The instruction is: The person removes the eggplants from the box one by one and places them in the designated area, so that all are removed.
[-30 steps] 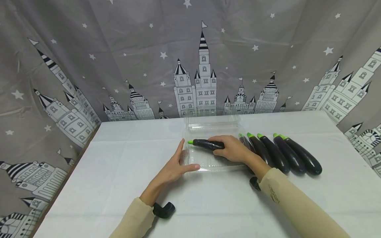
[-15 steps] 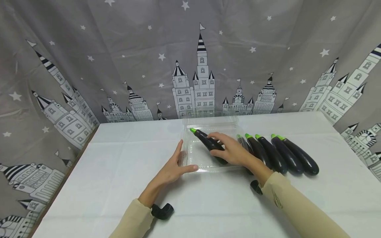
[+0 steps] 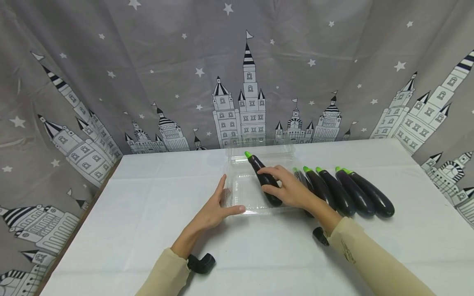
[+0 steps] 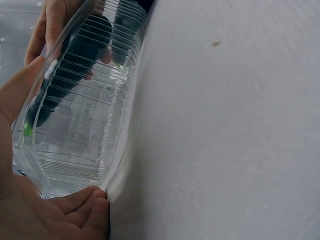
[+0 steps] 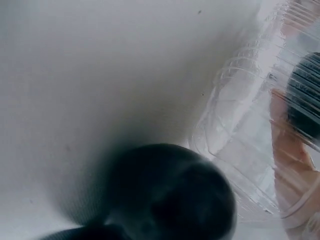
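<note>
My right hand (image 3: pixel 289 187) grips a dark purple eggplant (image 3: pixel 272 196) with a bright green stem end, thumb and fingers around its thicker half. The eggplant slants over the clear plastic container (image 3: pixel 242 197), its green tip toward the hinged lid at the back. My left hand (image 3: pixel 212 211) rests at the container's front left corner, thumb along the front rim and fingers spread along the left side. In the left wrist view, the eggplant (image 4: pixel 75 70) shows through the ribbed wall. The right wrist view has the container (image 5: pixel 240 145) at its right edge.
Right of the container lie several more eggplants (image 3: pixel 337 192) in a row, green ends pointing back. The nearest one is partly hidden by my right hand and wrist. Black wrist cameras (image 3: pixel 201 263) hang under both sleeves. A grey castle-print curtain (image 3: pixel 166 61) stands behind the white table.
The held eggplant has turned from lying crosswise, green tip left, to a steep slant with its tip toward the back. My left hand stays at the corner.
</note>
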Tool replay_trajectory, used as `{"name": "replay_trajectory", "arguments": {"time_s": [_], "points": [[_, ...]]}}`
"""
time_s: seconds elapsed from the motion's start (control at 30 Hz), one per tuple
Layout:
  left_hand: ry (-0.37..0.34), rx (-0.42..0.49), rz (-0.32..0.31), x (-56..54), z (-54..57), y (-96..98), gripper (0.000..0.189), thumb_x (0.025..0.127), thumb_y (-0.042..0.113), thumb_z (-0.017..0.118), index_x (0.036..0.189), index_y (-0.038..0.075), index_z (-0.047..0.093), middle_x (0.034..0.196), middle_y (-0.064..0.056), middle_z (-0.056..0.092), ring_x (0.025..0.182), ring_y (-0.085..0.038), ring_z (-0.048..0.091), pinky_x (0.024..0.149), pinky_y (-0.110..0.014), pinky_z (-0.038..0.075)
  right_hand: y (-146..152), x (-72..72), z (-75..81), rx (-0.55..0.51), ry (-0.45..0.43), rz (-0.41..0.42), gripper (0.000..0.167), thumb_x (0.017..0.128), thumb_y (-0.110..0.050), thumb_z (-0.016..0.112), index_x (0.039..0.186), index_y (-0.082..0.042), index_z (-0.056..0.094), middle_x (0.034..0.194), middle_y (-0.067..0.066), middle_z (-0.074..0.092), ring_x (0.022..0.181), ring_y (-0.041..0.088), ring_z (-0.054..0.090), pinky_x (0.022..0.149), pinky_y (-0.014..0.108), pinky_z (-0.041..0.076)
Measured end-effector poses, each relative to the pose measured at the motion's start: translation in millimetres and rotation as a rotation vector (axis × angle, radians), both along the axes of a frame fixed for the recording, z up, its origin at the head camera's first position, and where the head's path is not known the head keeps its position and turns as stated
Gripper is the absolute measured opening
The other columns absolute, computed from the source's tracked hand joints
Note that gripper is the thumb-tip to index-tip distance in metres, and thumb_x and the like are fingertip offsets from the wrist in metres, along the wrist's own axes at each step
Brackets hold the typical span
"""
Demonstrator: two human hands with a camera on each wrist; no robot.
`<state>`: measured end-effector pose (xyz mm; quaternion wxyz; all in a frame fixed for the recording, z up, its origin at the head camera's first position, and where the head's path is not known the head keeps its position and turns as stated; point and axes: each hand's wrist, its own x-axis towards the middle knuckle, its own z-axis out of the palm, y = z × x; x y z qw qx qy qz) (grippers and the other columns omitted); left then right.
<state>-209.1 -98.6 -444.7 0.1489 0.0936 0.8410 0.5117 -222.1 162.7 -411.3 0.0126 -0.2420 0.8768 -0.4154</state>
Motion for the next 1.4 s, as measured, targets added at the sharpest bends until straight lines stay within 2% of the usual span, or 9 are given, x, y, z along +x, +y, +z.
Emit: {"name": "replay_trajectory", "arguments": {"time_s": [0.1,0.33,0.6,0.8,1.0,1.17,1.4], "points": [[0.001,0.008,-0.003,0.0,-0.2,0.2,0.119,0.077,0.045,0.082,0.160,0.022,0.000,0.159,-0.025,0.020,0.146,-0.039,0.019,0.114,-0.059,0.017,0.3,0.1,0.3,-0.011,0.000,-0.032,0.044,0.096,-0.024,0.066,0.138,-0.015,0.055,0.124,0.014,0.056,0.111,0.035,0.057,0.091,0.051,0.048],[0.004,0.012,-0.005,0.3,-0.2,0.2,0.119,0.077,0.045,0.082,0.160,0.022,0.000,0.159,-0.025,0.019,0.145,-0.041,0.019,0.112,-0.062,0.018,1.2,0.7,1.4,-0.054,0.009,-0.095,0.048,0.096,-0.026,0.066,0.140,-0.011,0.054,0.142,0.015,0.051,0.112,0.037,0.060,0.093,0.053,0.048],[-0.006,0.014,-0.006,-0.5,-0.5,0.4,0.119,0.078,0.045,0.082,0.160,0.023,-0.001,0.160,-0.024,0.016,0.146,-0.041,0.016,0.112,-0.063,0.017,3.1,3.6,2.1,-0.087,0.029,-0.113,0.047,0.094,-0.022,0.069,0.138,-0.010,0.056,0.139,0.015,0.053,0.112,0.035,0.060,0.091,0.051,0.050],[-0.019,0.024,-0.003,0.4,0.5,0.4,0.118,0.078,0.043,0.082,0.160,0.024,-0.001,0.160,-0.024,0.017,0.146,-0.040,0.017,0.113,-0.061,0.016,10.5,5.7,10.7,-0.124,0.010,-0.114,0.048,0.095,-0.023,0.069,0.139,-0.011,0.054,0.141,0.016,0.052,0.114,0.037,0.060,0.085,0.049,0.053],[-0.017,0.018,-0.006,0.7,0.4,-0.7,0.118,0.078,0.044,0.082,0.160,0.026,-0.001,0.160,-0.024,0.017,0.146,-0.039,0.017,0.114,-0.060,0.016,34.6,6.3,28.2,-0.155,-0.026,-0.141,0.050,0.096,-0.024,0.066,0.142,-0.012,0.051,0.138,0.021,0.052,0.118,0.040,0.056,0.084,0.052,0.053],[-0.011,-0.001,-0.009,0.6,-0.4,-1.2,0.118,0.078,0.045,0.081,0.160,0.026,-0.001,0.160,-0.024,0.018,0.147,-0.039,0.016,0.114,-0.060,0.016,64.9,9.1,39.9,-0.156,-0.028,-0.171,0.050,0.098,-0.022,0.064,0.144,-0.011,0.049,0.142,0.021,0.048,0.123,0.041,0.051,0.091,0.058,0.047],[-0.007,-0.006,-0.009,0.3,-0.4,-1.2,0.118,0.078,0.045,0.081,0.160,0.025,-0.001,0.159,-0.024,0.018,0.146,-0.040,0.015,0.113,-0.061,0.015,110.1,22.0,46.0,-0.102,0.002,-0.224,0.049,0.098,-0.017,0.063,0.143,-0.006,0.048,0.132,0.026,0.054,0.116,0.043,0.055,0.083,0.049,0.053]]}}
